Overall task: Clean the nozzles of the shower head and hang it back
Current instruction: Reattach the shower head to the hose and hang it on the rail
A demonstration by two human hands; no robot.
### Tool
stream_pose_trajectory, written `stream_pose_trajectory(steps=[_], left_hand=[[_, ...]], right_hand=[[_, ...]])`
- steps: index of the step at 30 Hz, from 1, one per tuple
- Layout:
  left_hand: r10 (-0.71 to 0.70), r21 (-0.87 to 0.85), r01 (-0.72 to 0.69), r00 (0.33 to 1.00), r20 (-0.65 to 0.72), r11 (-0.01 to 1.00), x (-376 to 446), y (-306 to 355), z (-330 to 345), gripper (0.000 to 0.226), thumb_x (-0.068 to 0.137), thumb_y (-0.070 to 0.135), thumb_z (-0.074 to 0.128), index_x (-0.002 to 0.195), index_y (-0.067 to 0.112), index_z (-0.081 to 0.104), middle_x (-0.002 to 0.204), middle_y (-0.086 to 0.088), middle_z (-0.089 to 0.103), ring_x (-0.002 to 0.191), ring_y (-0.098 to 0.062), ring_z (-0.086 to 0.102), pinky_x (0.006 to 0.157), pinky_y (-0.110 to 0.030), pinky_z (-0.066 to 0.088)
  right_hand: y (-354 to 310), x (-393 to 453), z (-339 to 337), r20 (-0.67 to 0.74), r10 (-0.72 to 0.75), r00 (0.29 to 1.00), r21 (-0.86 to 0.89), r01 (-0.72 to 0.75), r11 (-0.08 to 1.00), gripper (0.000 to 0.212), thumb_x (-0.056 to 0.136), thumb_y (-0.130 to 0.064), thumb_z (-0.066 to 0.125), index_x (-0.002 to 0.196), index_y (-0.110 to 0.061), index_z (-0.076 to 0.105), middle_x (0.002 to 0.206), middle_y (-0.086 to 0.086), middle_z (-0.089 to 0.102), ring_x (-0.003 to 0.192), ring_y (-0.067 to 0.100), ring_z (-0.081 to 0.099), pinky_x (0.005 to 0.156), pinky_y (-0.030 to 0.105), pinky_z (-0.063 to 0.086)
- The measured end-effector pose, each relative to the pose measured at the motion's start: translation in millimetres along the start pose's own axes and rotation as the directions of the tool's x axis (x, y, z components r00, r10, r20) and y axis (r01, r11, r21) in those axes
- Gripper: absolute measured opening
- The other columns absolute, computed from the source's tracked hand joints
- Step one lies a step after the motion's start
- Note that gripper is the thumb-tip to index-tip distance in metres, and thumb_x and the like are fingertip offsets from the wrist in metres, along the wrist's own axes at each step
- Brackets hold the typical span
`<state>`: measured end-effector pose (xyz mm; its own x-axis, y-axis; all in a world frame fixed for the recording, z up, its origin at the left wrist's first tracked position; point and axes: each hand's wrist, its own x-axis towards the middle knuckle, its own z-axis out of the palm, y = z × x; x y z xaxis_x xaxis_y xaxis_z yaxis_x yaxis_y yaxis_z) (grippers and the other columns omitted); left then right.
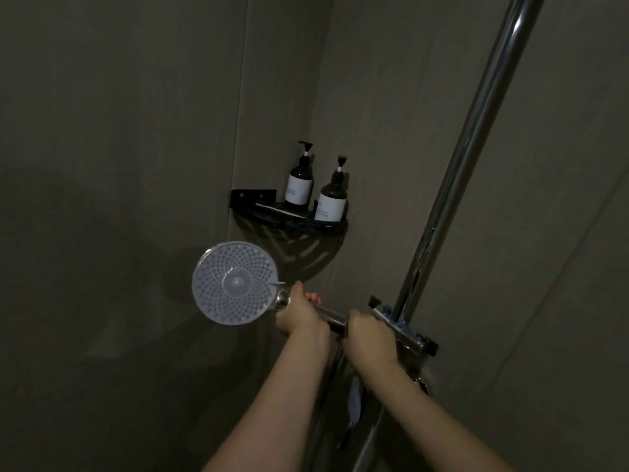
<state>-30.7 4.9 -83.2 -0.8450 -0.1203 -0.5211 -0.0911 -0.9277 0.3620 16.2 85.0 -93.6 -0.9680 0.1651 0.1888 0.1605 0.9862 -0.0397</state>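
Shower head: my round, pale, nozzle-dotted shower head (235, 283) faces me, its chrome handle (332, 315) pointing toward the holder (401, 327) on the chrome riser rail (476, 137).
Left hand (297, 315): wrapped round the handle just behind the head.
Right hand (369, 335): curled round the handle's end at the holder.
Progress: seemingly seating or unseating it; hanging not confirmed.
Hard to see: dim light; nozzle cleanliness and the hose are unclear.

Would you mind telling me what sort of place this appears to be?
Most likely a bathroom shower stall: a hand shower head held beside a chrome riser rail, and two pump bottles on a black corner shelf against tiled walls.
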Motion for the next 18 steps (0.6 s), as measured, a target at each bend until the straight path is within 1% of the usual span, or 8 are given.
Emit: stream_pose_trajectory(steps=[2,4,8,11,13,15,16,18], left_hand=[[0.034,-0.002,-0.034,0.999,-0.027,0.999,-4,-3,3,0.011,0.084,0.008,0.063,0.079,0.008,0.054,0.066,-0.004,0.053,0.055,-0.012,0.051,0.054,-0.024,0.048],[0.036,0.031,-0.038,0.998,0.045,0.999,-5,-3,2,0.012,0.084,0.007,0.062,0.077,0.009,0.053,0.06,-0.002,0.048,0.051,-0.012,0.047,0.051,-0.025,0.045],[-0.087,0.082,0.063,0.938,0.336,0.995,8,4,-4,0.026,0.088,0.011,0.054,0.065,0.017,0.043,0.042,0.006,0.038,0.037,-0.006,0.037,0.052,-0.022,0.035],[-0.182,0.146,0.129,0.874,0.45,0.981,22,10,-7,0.041,0.091,0.013,0.047,0.053,0.019,0.032,0.032,0.005,0.029,0.028,-0.004,0.029,0.046,-0.019,0.031],[-0.226,0.173,0.166,0.872,0.434,0.971,27,10,-13,0.041,0.09,0.013,0.049,0.053,0.019,0.032,0.032,0.006,0.03,0.028,-0.005,0.03,0.048,-0.019,0.03],[-0.203,0.147,0.16,0.914,0.351,0.976,28,3,-21,0.036,0.089,0.013,0.051,0.057,0.019,0.035,0.035,0.007,0.033,0.03,-0.005,0.033,0.052,-0.021,0.03],[-0.166,0.117,0.138,0.945,0.281,0.983,25,-1,-23,0.033,0.088,0.011,0.053,0.059,0.018,0.038,0.039,0.006,0.036,0.035,-0.007,0.036,0.052,-0.022,0.033],[-0.077,0.041,0.073,0.99,0.115,0.996,19,-6,-19,0.026,0.085,0.006,0.056,0.063,0.015,0.044,0.051,0.001,0.04,0.043,-0.01,0.038,0.05,-0.025,0.037]], right_hand=[[-3,-4,7,-0.137,0.009,0.99,0.039,-0.004,0.999,0.016,0.091,-0.016,0.047,0.103,-0.012,0.057,0.104,0.007,0.068,0.095,0.023,0.066,0.075,0.032,0.051],[1,0,8,-0.165,0.032,0.986,0.095,-0.016,0.995,0.018,0.091,-0.016,0.047,0.099,-0.01,0.062,0.099,0.007,0.07,0.09,0.022,0.067,0.071,0.029,0.05],[3,7,9,-0.081,0.046,0.996,0.185,-0.031,0.982,0.019,0.087,-0.015,0.051,0.095,-0.009,0.067,0.093,0.009,0.07,0.087,0.025,0.068,0.065,0.026,0.045],[3,6,13,0.1,0.057,0.993,0.351,-0.089,0.932,0.013,0.083,-0.01,0.055,0.086,-0.01,0.067,0.077,0.005,0.064,0.082,0.025,0.067,0.062,0.024,0.047],[7,7,11,0.283,-0.031,0.958,0.471,-0.111,0.875,0.013,0.077,-0.008,0.064,0.067,-0.015,0.059,0.063,-0.002,0.056,0.065,0.016,0.061,0.05,0.017,0.043],[12,9,12,0.405,-0.102,0.909,0.462,-0.107,0.881,0.021,0.072,-0.014,0.073,0.064,-0.02,0.055,0.062,-0.004,0.055,0.059,0.009,0.056,0.05,0.015,0.041],[14,9,15,0.391,-0.087,0.916,0.408,-0.088,0.909,0.015,0.073,-0.018,0.073,0.069,-0.019,0.059,0.067,-0.003,0.059,0.064,0.011,0.059,0.056,0.018,0.044],[14,4,20,0.19,-0.027,0.981,0.224,-0.016,0.974,0.01,0.08,-0.021,0.064,0.087,-0.014,0.063,0.084,0.004,0.067,0.083,0.021,0.066,0.07,0.027,0.049]])
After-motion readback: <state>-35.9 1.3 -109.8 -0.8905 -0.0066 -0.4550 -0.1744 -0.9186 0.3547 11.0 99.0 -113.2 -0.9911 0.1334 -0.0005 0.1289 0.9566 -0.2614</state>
